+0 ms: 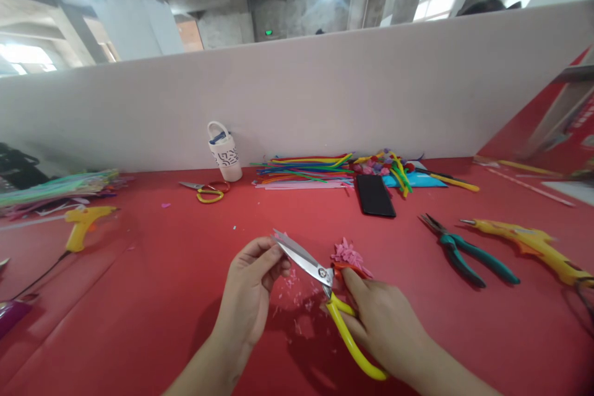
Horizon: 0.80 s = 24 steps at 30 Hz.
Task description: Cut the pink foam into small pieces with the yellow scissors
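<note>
My right hand (378, 322) grips a pair of scissors (304, 258) with one yellow and one orange-red handle. The blades point up and left, and look nearly closed. At their tips, my left hand (253, 284) has thumb and forefinger pinched together on a small pink piece (281, 234), mostly hidden by the fingers and blades. Behind my right hand lies a little heap of pink cut pieces (348, 253). Pink scraps (304, 325) are scattered on the red table beneath both hands.
Pliers (468, 253) and a yellow glue gun (529, 241) lie right; another glue gun (83, 223) is left. Along the white partition (297, 93) are a tumbler (226, 158), other scissors (208, 192), colourful pipe cleaners (304, 170) and a black phone (375, 195).
</note>
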Each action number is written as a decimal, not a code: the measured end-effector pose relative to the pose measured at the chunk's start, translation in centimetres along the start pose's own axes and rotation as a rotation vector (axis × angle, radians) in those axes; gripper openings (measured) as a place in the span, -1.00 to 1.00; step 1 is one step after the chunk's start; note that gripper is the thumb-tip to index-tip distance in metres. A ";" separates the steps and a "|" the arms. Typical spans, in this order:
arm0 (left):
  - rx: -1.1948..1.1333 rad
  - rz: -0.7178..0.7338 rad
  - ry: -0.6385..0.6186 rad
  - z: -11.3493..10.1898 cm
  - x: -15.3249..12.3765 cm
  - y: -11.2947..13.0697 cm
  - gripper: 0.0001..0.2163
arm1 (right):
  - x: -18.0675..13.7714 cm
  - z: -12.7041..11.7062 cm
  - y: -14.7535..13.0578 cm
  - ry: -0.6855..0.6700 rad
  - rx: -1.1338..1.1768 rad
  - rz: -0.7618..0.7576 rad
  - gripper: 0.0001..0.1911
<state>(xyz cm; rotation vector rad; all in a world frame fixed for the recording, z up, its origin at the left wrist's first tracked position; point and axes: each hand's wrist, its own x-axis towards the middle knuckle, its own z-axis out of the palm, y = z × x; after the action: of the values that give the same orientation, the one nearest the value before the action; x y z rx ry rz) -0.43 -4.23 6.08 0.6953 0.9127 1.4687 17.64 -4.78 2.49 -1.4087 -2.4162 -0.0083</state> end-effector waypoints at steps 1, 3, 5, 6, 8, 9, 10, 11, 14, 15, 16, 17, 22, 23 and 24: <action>0.002 0.000 -0.002 0.0 0.0 0.0 -0.96 | 0.0 0.0 0.0 -0.001 -0.004 -0.001 -0.76; 0.001 0.002 -0.002 0.0 0.0 0.0 -0.96 | 0.0 0.0 0.0 -0.011 -0.012 0.001 -0.76; -0.005 0.002 0.002 0.0 0.0 0.0 -0.96 | 0.0 0.0 0.0 -0.017 -0.014 -0.001 -0.76; -0.007 0.001 0.004 0.0 0.0 0.0 -0.96 | 0.0 0.0 0.0 -0.015 -0.014 -0.002 -0.76; -0.009 -0.002 0.006 0.0 0.0 0.0 -0.96 | 0.0 -0.1 -0.1 -0.008 -0.013 -0.005 -0.76; -0.009 -0.003 0.006 0.0 0.0 -0.1 -0.96 | 0.0 -0.1 -0.2 -0.006 -0.010 -0.005 -0.76; -0.008 -0.004 0.008 0.0 0.0 -0.1 -0.97 | 0.0 -0.2 -0.2 -0.006 -0.008 -0.004 -0.76; -0.007 -0.004 0.011 0.0 0.0 -0.1 -0.97 | 0.0 -0.1 -0.2 -0.007 -0.005 -0.003 -0.76; -0.004 -0.004 0.017 0.0 0.0 0.0 -0.98 | -0.1 0.0 -0.3 -0.012 0.001 -0.001 -0.77; -0.003 -0.004 0.018 0.1 0.0 0.0 -0.98 | -0.1 0.1 -0.3 -0.011 0.001 -0.001 -0.77; -0.001 -0.004 0.019 0.1 0.0 0.0 -0.98 | -0.1 0.1 -0.2 -0.009 -0.003 -0.002 -0.77; 0.002 -0.004 0.020 0.1 0.0 0.0 -0.98 | -0.1 0.2 -0.2 -0.012 -0.008 0.002 -0.76; 0.012 -0.002 0.026 0.1 0.0 0.1 -0.97 | -0.2 0.2 -0.2 0.007 -0.008 -0.006 -0.74; 0.014 -0.002 0.028 0.1 0.0 0.1 -0.97 | -0.2 0.2 -0.2 0.011 -0.003 -0.004 -0.73; 0.016 -0.002 0.028 0.1 0.0 0.2 -0.97 | -0.2 0.1 -0.3 0.012 0.001 -0.001 -0.73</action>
<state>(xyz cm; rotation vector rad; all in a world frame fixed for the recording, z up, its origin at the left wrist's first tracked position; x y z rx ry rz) -0.42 -4.22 6.29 0.6872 0.9479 1.4743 17.45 -5.06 2.33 -1.4034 -2.4071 -0.0153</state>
